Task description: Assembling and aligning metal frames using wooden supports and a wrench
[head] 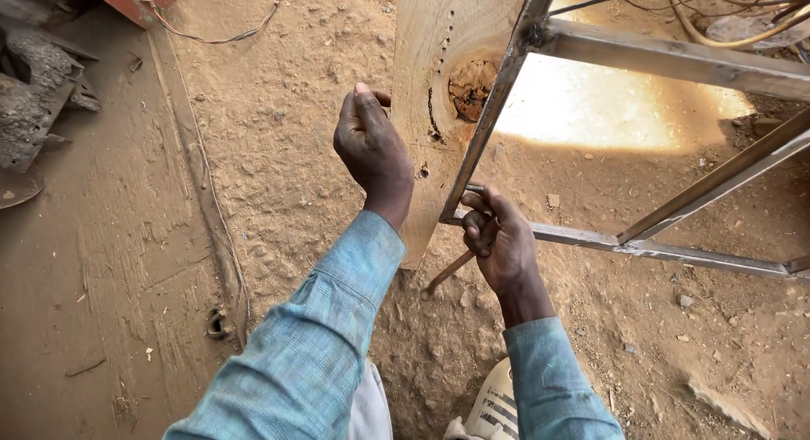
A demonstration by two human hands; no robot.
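A pale wooden board (pixel 439 60) with a dark knot stands upright against a grey metal frame (pixel 658 59) on sandy ground. My left hand (pixel 371 149) grips the board's left edge, fingers curled round it. My right hand (pixel 498 237) is closed on a thin rusty metal tool (pixel 447 271) at the frame's lower corner. The tool's shaft slants down to the left below the fist. Its working end is hidden behind my fingers and the frame bar. Both sleeves are light blue.
Sandy, sawdust-strewn ground (pixel 287 153) lies all around. A thin wire (pixel 211 39) runs across the top left. Dark scrap metal (pixel 34 94) sits at the left edge. More cables (pixel 742 18) lie at the top right. A white shoe (pixel 494 406) shows below.
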